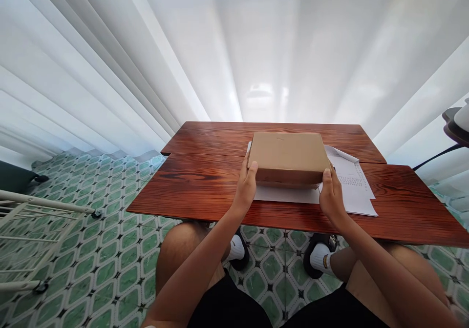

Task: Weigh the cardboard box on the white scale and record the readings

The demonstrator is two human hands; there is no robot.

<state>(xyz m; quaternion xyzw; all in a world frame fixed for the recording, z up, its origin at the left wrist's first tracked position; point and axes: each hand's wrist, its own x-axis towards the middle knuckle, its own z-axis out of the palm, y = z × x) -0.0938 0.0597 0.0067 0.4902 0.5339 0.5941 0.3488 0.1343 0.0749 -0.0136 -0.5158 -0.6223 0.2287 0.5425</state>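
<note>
A closed brown cardboard box (287, 153) is gripped at its two near corners, over the table. My left hand (246, 185) holds its left side, thumb along the front corner. On the opposite side my right hand (332, 194) clasps it the same way, with the fingers mostly hidden behind the box. Beneath and to the right lie white paper sheets (353, 203), some carrying printed text, one with a curled far edge. Whether the box rests on the paper or is held slightly above it, I cannot tell.
The reddish-brown wooden table (198, 181) has a stepped outline at both sides. White curtains (234, 50) hang behind it. A white metal rack (40, 240) on casters stands at the lower left on green patterned tiles (120, 269). A dark stand (456, 128) with a cable is at the right.
</note>
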